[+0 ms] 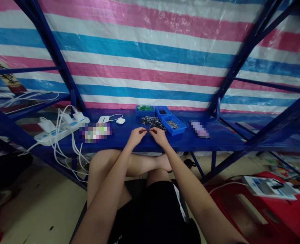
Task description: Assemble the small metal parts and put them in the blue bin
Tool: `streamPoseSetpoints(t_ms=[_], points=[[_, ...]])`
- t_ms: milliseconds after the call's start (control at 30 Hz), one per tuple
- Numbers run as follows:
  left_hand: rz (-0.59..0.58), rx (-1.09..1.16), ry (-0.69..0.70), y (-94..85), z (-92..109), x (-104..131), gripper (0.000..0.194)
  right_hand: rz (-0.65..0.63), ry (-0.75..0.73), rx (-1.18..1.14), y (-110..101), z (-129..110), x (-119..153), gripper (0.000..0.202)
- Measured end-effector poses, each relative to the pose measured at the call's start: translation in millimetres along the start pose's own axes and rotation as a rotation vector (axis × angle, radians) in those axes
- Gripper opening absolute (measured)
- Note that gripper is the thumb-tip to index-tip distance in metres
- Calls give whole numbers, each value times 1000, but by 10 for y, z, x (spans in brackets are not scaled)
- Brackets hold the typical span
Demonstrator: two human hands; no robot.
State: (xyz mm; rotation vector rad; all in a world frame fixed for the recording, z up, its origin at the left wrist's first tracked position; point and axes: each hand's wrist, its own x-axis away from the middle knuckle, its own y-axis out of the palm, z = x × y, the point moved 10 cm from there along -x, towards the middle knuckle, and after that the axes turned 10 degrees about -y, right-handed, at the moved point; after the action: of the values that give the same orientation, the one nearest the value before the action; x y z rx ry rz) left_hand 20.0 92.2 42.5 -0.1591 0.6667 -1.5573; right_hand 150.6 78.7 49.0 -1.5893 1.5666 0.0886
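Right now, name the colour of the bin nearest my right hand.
The bin is blue, seen in the head view.

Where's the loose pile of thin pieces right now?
Head view, near centre on the blue table: the pile lies just beyond the left hand and right hand, in front of the green-filled tray and left of the tray of silvery pieces.

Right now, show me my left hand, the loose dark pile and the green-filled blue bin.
Left hand [138, 133], head view: its middle.
Dark pile [152, 122], head view: its centre.
Green-filled blue bin [145, 113], head view: front wall.
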Motion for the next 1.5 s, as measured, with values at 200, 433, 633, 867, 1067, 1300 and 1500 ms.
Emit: streamPoseSetpoints(t_ms=[200,433,633,867,1067,1300,1500], points=[[-5,-9,-10,3,-4,1,21,-1,4,-3,3,6,1,18],[-8,2,-22,0,5,11,21,-8,8,4,5,-11,1,18],[-8,4,-13,-1,9,16,22,-15,16,7,7,-4,3,18],[-2,-2,-2,-5,10,14,22,-4,2,6,5,-4,-2,17],[-12,0,-15,4,-1,11,22,-7,6,4,8,-1,1,18],[-9,2,-13,-4,13,14,21,-11,5,8,6,-16,0,18],[-13,4,-11,0,13,15,22,-7,4,13,-9,-24,1,18]])
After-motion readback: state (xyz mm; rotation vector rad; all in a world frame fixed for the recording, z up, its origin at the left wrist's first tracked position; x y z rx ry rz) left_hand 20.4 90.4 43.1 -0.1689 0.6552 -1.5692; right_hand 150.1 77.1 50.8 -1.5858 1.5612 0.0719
